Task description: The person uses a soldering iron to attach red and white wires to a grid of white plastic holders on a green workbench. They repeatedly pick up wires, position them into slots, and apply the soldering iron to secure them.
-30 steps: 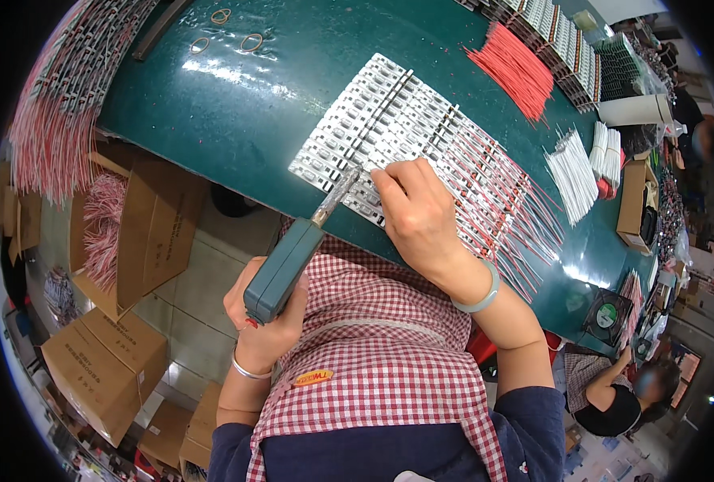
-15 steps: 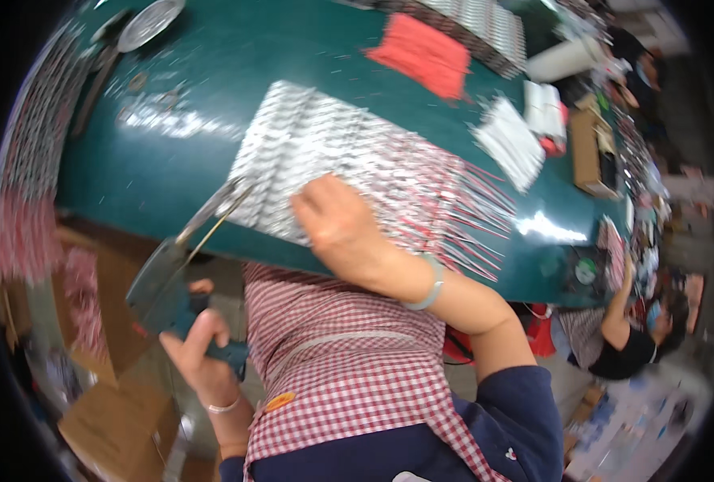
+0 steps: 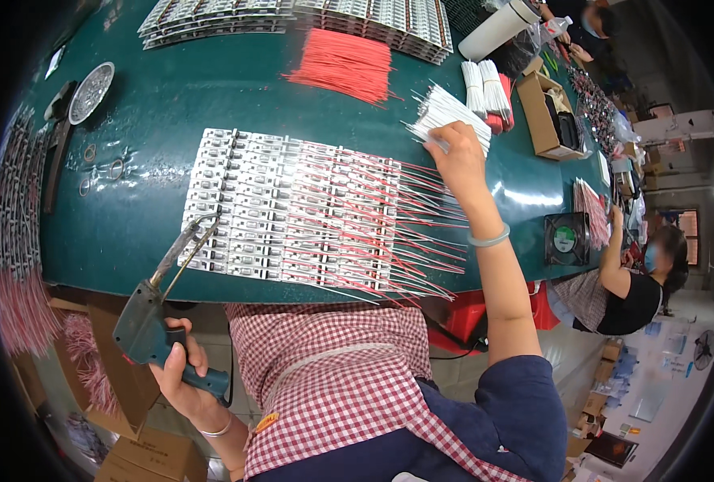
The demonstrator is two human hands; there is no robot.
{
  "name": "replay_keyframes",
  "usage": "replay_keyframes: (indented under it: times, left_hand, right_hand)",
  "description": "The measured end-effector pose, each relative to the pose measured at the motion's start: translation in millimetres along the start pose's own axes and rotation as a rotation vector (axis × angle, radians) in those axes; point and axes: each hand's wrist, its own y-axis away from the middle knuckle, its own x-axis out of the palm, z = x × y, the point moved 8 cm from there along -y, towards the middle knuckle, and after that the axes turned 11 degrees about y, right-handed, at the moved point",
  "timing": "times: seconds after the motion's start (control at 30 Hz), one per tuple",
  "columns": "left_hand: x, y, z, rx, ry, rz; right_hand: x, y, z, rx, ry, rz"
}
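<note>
My left hand [image 3: 186, 384] is wrapped round the handle of a dark green soldering gun [image 3: 141, 323]. Its hot tip and thin solder guide reach up over the left part of a panel of small white circuit boards [image 3: 248, 205], close to the near edge of the table. Red and white wires [image 3: 425, 233] stick out from the right side of that panel. My right hand [image 3: 461, 161] is at the lower left edge of a loose pile of white wires [image 3: 453, 108], its fingers pinched together on the wire ends. How many wires it grips is hidden.
A red wire pile [image 3: 342, 66] and stacked board panels [image 3: 389, 24] lie at the back. A metal dish [image 3: 92, 92] stands far left. To the right are bundled white wires [image 3: 485, 87], a cardboard box [image 3: 543, 116], a small fan [image 3: 566, 239] and a seated co-worker [image 3: 638, 285].
My right hand has left the board panel and moved right and away to the white wires. The soldering gun in my left hand has shifted slightly left and down in view.
</note>
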Motion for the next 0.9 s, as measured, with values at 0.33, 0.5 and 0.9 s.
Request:
replay_keyframes:
  times: [0.33, 0.5, 0.9]
  left_hand:
    - [11, 4, 2, -0.005, -0.050, 0.005]
    - [13, 7, -1, 0.050, -0.060, -0.027]
    - [10, 18, -12, 0.045, -0.060, -0.018]
  right_hand:
    - [6, -3, -2, -0.078, 0.044, -0.054]
    - [-17, -17, 14, -0.184, 0.093, -0.068]
    - [-5, -26, 127, -0.564, 0.502, 0.257]
